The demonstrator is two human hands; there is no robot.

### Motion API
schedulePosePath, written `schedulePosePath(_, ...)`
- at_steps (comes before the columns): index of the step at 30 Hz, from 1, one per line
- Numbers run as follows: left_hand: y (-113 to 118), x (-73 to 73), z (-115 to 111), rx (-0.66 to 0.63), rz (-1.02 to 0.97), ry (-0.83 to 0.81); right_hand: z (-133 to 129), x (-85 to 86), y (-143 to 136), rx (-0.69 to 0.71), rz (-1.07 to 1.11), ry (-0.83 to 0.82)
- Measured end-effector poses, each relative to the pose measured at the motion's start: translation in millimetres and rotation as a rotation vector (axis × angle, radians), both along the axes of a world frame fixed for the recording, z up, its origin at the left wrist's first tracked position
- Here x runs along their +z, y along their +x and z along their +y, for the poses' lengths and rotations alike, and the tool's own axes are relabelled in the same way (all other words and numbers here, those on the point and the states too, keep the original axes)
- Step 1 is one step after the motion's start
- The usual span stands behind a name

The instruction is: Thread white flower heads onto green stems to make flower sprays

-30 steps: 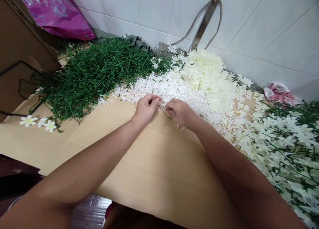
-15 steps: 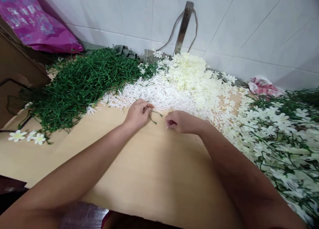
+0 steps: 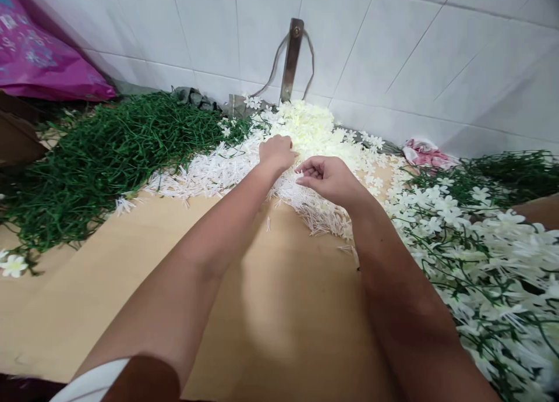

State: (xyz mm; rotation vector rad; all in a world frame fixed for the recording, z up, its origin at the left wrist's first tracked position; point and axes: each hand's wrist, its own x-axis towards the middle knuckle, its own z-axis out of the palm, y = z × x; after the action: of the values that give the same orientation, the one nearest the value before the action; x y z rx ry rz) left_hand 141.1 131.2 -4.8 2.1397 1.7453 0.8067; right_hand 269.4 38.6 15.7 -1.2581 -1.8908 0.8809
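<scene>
My left hand (image 3: 278,151) reaches over the white stamen pile (image 3: 209,170), at the edge of the pale yellow blossom heap (image 3: 305,122). Its fingers point away and are largely hidden, so what it holds is unclear. Just right of it, my right hand (image 3: 325,177) is over the same white pile, fingers curled with thumb and fingertips close together. Something small and white shows at those fingertips, too small to make out. Green stems (image 3: 126,145) lie heaped at the left.
Assembled white flowers with green stems (image 3: 489,262) cover the right side. A metal bar (image 3: 292,61) leans on the tiled wall. A pink bag (image 3: 48,64) lies back left, and a red-and-white cloth (image 3: 428,154) back right. Cardboard (image 3: 279,309) covers the surface.
Both hands have moved forward from the bare cardboard to the piles. The green stem seen at my left hand no longer shows. The view has shifted right.
</scene>
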Motion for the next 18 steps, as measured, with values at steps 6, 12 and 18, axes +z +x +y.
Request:
schedulePosePath(6, -16.7, -8.1, 7.8, 0.015, -0.295, -0.019, 4.7, 4.6, 13.4, -0.148, 0.017, 0.118)
schedulePosePath(12, -27.8, 6.1, -20.6, 0.01, -0.695, -0.233, 13.3, -6.4, 8.6, -0.21, 0.189, 0.166)
schedulePosePath(18, -34.2, -1.7, -42.2, -0.021, -0.767, -0.249, 15.6, -18.4, -3.5, -0.152, 0.257, 0.132)
